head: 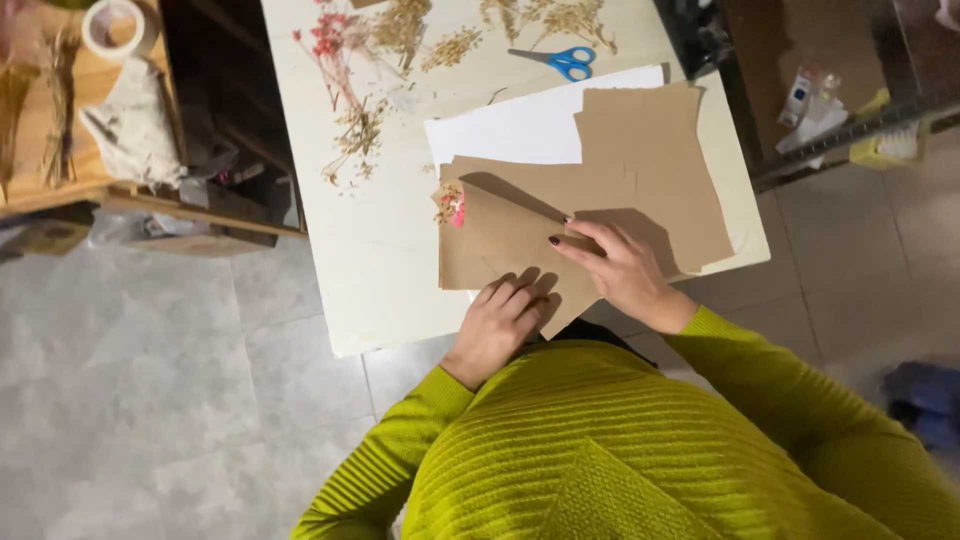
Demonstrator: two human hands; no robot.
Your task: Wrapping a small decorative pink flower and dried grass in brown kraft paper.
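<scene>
Folded paper: a sheet of matte brown kraft paper [510, 235], creased into a slanted flap, lay at the near edge of the white table [370, 250], on top of other sheets.
Left hand: the left hand [497, 322] rested on the flap's near corner, fingers curled close together and pressing down on the paper.
Right hand: the right hand [620, 268] lay flat on the fold's right side, fingers stretched out and narrowly spread, dark-painted nails on the crease.
Tucked inside: a small sprig of dried flowers [449, 205], tan with a pink tip, poked out at the flap's left edge.
Underneath: a larger brown sheet [650, 170] with a stepped outline, and white paper [510, 130] beneath it.
Farther back: blue-handled scissors [560, 61] and loose dried stems [350, 120], red and straw-coloured, scattered on the tabletop.
Sleeves: ribbed lime-green knit sweater [620, 440].
Left side: a wooden bench [60, 150] bearing a roll of tape [115, 27] and crumpled cloth [130, 125].
Floor: grey stone tiles [150, 400].
</scene>
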